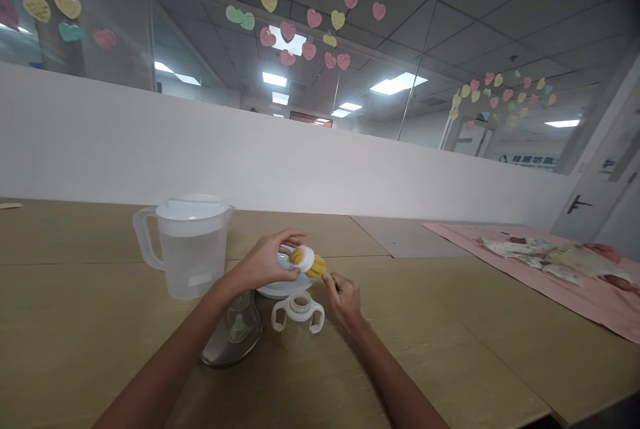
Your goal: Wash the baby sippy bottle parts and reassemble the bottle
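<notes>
My left hand (267, 260) grips a white bottle collar ring (305, 259) between thumb and fingers, above the table. A yellow sponge bottle brush (317, 268) passes through the ring, its tip showing on the left side. My right hand (345, 299) is closed on the brush's handle end. Below the hands stands a clear baby bottle (299, 329) with two white handles and an uncovered mouth. Behind it sits a white bowl (280, 291), partly hidden by my left hand. To the left, a clear nipple (239, 327) lies in a shiny metal dish (225, 352), partly behind my left forearm.
A lidded translucent pitcher (193, 252) with liquid stands at the left of the wooden table (430, 349). On the right, a pink cloth (480, 262) carries a dressed baby-like figure (565, 261). A low white wall (300, 162) with glass above borders the table's back.
</notes>
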Motion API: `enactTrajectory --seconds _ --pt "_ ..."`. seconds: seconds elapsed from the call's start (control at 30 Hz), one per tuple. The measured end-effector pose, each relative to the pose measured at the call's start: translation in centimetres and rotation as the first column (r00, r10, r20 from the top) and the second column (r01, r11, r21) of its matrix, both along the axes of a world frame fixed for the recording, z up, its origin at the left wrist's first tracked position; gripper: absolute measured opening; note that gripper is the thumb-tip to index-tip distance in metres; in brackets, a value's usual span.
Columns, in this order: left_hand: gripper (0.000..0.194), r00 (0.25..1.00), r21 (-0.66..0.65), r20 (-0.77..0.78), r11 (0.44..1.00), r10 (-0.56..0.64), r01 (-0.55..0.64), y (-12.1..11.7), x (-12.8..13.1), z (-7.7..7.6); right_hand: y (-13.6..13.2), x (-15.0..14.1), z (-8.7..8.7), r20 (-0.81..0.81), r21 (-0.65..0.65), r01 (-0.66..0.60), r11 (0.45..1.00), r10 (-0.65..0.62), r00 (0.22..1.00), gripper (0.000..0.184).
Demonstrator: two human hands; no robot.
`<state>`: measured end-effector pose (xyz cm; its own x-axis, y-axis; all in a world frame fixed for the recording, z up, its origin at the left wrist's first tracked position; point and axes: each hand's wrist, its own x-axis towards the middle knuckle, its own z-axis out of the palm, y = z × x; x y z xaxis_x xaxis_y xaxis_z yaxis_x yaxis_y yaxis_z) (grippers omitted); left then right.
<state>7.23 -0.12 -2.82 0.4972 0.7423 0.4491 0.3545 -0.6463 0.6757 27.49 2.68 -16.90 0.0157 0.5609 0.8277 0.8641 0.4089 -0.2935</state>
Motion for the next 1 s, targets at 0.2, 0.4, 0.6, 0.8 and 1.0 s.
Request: enactTrajectory --seconds 0.2,0.4,0.6,0.8,1.0 --pt "0.052 0.992 0.021 0.113 0.998 -0.053 0.051 -0.5 0.2 0.3 0.4 0.0 -0.5 0.016 -0.13 -0.039 0.991 0.042 0.999 0.056" --pt "0.047 0.998 0.117 0.042 0.991 0.056 -0.061 -1.8 -0.7 2.3 0.3 -0.2 -0.5 -0.021 -0.185 -0.07 0.98 0.067 0.998 0.056" --pt "0.04 0.837 0.156 -0.421 0.937 0.35 -0.314 -1.9 -3.6 2.8 0.5 1.4 0.0 -0.123 -0.232 0.049 0.971 -0.079 0.989 0.055" --pt "0.02 0.592 -0.1 -0.765 0.86 0.255 -0.5 -0.3 -3.9 0.1 0.3 1.8 0.0 -0.072 -0.264 0.066 0.962 -0.088 0.993 0.055" --pt "0.03 0.533 -0.142 -0.826 0.846 0.185 -0.513 0.1 -2.4 -2.0 0.3 2.0 -0.1 -0.049 -0.26 0.073 0.963 -0.089 0.995 0.055"
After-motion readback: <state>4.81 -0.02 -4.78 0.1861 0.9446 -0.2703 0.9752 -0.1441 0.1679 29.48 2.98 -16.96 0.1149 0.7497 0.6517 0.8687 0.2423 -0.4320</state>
